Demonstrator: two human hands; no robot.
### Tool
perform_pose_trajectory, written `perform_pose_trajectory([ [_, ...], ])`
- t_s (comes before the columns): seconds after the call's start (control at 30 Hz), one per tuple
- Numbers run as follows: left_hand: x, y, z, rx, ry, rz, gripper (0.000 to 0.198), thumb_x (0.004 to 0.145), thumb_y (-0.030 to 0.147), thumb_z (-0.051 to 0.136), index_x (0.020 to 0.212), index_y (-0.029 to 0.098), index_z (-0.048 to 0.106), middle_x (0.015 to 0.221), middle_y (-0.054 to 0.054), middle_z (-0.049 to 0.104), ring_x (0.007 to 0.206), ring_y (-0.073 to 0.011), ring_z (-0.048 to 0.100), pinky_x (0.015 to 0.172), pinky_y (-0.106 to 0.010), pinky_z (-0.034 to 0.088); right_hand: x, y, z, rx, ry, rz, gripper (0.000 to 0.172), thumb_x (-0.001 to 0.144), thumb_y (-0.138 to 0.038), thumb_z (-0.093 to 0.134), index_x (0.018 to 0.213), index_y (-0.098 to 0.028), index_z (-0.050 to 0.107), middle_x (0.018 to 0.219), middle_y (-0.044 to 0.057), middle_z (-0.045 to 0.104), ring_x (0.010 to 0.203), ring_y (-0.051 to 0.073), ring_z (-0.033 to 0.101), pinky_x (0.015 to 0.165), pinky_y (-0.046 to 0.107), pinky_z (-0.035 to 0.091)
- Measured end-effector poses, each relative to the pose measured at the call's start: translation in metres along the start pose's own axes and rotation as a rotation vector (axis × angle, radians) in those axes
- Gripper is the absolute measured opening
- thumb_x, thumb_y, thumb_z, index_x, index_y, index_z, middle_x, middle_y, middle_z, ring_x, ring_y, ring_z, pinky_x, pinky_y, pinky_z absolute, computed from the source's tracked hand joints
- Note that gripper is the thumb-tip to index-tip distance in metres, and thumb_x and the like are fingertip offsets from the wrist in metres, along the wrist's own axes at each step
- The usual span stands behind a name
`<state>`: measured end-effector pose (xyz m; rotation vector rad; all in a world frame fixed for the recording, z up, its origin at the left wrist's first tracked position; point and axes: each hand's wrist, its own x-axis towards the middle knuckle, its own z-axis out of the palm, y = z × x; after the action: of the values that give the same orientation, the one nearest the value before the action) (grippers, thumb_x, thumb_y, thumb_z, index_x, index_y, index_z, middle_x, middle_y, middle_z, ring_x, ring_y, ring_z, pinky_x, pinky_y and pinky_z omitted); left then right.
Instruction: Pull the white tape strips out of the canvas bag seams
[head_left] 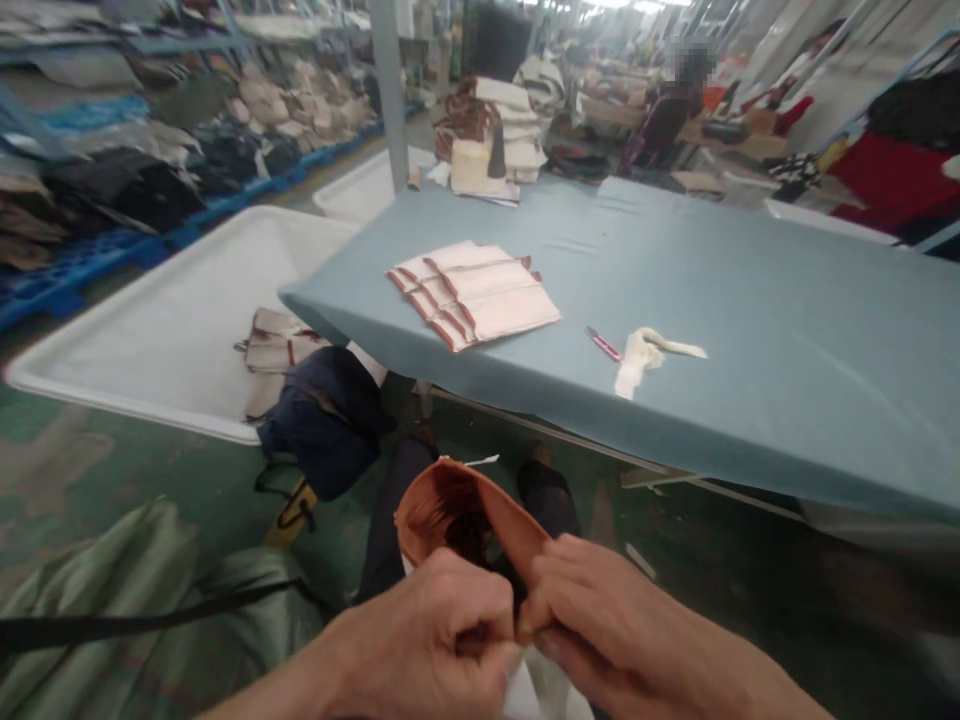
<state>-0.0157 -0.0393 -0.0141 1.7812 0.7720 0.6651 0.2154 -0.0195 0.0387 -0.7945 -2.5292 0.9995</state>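
Note:
A fabric bag (517, 515) is held over my lap, its mouth towards me. It has a brown inside and rim, and some off-white cloth shows below. My left hand (442, 630) is closed in a pinch on the near edge of the bag. Right beside it, my right hand (600, 620) grips the rim, fingertips meeting those of the left. The exact spot between the fingertips is hidden. Ahead on the table lie a stack of cream pieces with brown edges (487, 295), small thread snips (603, 344) and a crumpled pale cloth strip (641, 358).
A blue-grey covered table (750, 300) stands in front. To the left are a white bin (150, 320) with cloth pieces in it and a dark blue bag (322, 415). Green sacks (142, 610) lie at lower left. Farther back, a person (667, 110) sits among piled goods.

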Motion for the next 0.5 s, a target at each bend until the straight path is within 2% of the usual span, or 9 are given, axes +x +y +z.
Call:
perform_pose_trajectory([
  [0.13, 0.006, -0.008, 0.006, -0.164, 0.022, -0.102, 0.027, 0.077, 0.01, 0.061, 0.064, 0.021, 0.04, 0.058, 0.008, 0.04, 0.053, -0.0076, 0.035, 0.055, -0.025, 0.025, 0.001, 0.012, 0.001, -0.03, 0.047, -0.037, 0.018, 0.111, -0.018, 0.051, 0.096, -0.026, 0.057, 0.084, 0.001, 0.071, 0.078, 0.017, 0.065, 0.073, 0.032, 0.047],
  [0.23, 0.016, -0.008, 0.004, -0.289, 0.048, -0.139, 0.026, 0.081, 0.022, 0.064, 0.065, 0.021, 0.044, 0.057, 0.008, 0.041, 0.052, -0.0076, 0.035, 0.05, -0.024, 0.024, 0.007, 0.025, 0.002, 0.02, 0.09, -0.034, 0.021, 0.114, -0.027, 0.047, 0.095, -0.026, 0.055, 0.086, 0.001, 0.069, 0.082, 0.018, 0.064, 0.074, 0.031, 0.049],
  [0.4, 0.025, 0.002, 0.007, -0.277, 0.184, -0.15, 0.037, 0.082, 0.026, 0.059, 0.057, 0.022, 0.032, 0.055, 0.006, 0.036, 0.053, -0.008, 0.034, 0.049, -0.024, 0.022, 0.012, 0.022, 0.001, 0.132, 0.103, 0.082, 0.025, 0.114, -0.033, 0.051, 0.09, -0.026, 0.053, 0.09, 0.001, 0.067, 0.084, 0.017, 0.065, 0.077, 0.028, 0.053],
  [0.5, 0.031, 0.005, 0.009, -0.242, 0.269, -0.148, 0.046, 0.088, 0.042, 0.055, 0.056, 0.024, 0.027, 0.054, 0.005, 0.033, 0.053, -0.009, 0.032, 0.049, -0.024, 0.026, 0.02, 0.022, 0.004, 0.254, 0.154, 0.079, 0.03, 0.113, -0.04, 0.053, 0.087, -0.025, 0.054, 0.09, 0.001, 0.065, 0.084, 0.016, 0.065, 0.077, 0.026, 0.055],
])
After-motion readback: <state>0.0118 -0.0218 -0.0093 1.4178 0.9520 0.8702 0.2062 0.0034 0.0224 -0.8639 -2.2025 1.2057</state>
